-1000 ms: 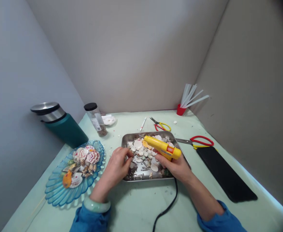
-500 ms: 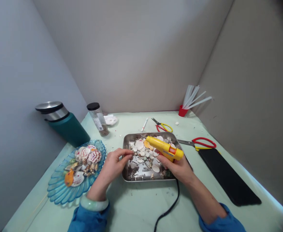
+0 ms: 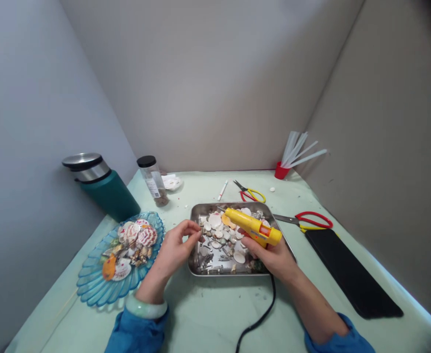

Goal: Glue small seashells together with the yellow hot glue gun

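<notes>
My right hand is wrapped round the handle of a yellow hot glue gun. Its nozzle points left and away from me over a metal tray, and a black cord runs down from it. Seashells in white, cream and orange lie loose in that tray, with small dark metal-looking bits among them. At the tray's left rim my left hand is closed in a pinch, thumb against forefinger. Whatever sits between those fingertips is too small to name. A pale green bangle circles the left wrist.
On the left stand a blue glass dish of shells, a teal bottle and a black-lidded jar. Small scissors, larger scissors, a black slab and a red cup of glue sticks lie behind and right.
The whole view has shifted slightly, with things appearing a little further right. My left fingertips have moved slightly; the glue gun stays in the same pose over the tray.
</notes>
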Available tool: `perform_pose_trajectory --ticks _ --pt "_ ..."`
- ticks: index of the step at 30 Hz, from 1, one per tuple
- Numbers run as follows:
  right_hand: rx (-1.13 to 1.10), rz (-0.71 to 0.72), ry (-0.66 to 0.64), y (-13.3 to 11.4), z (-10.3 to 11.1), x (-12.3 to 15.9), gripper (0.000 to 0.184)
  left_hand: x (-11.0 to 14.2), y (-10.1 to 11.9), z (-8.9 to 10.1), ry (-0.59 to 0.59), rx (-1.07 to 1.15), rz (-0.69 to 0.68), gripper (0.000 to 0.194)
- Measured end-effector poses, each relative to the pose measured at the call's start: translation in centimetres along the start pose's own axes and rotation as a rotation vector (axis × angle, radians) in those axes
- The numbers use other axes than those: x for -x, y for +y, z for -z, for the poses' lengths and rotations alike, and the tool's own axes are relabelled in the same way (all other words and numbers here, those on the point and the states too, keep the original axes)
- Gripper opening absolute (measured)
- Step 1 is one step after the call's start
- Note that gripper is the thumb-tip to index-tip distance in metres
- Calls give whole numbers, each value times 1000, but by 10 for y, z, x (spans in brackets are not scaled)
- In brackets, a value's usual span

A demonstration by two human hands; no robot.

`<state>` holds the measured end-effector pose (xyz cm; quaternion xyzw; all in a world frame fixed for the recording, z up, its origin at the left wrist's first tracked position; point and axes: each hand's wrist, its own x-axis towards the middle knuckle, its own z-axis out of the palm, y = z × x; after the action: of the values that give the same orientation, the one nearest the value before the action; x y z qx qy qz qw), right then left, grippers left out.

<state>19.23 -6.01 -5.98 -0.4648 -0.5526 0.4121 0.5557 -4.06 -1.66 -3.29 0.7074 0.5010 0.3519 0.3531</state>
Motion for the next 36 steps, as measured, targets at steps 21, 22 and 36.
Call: perform_pose_trajectory --ticks 21,22,36 --pt "4 0 -5 2 0 0 29 4 3 -2 57 370 46 10" --pt "-6 -10 6 2 0 0 30 5 5 -4 39 445 80 11" --pt "-108 -83 34 -10 -43 10 23 13 8 -35 -8 521 50 11"
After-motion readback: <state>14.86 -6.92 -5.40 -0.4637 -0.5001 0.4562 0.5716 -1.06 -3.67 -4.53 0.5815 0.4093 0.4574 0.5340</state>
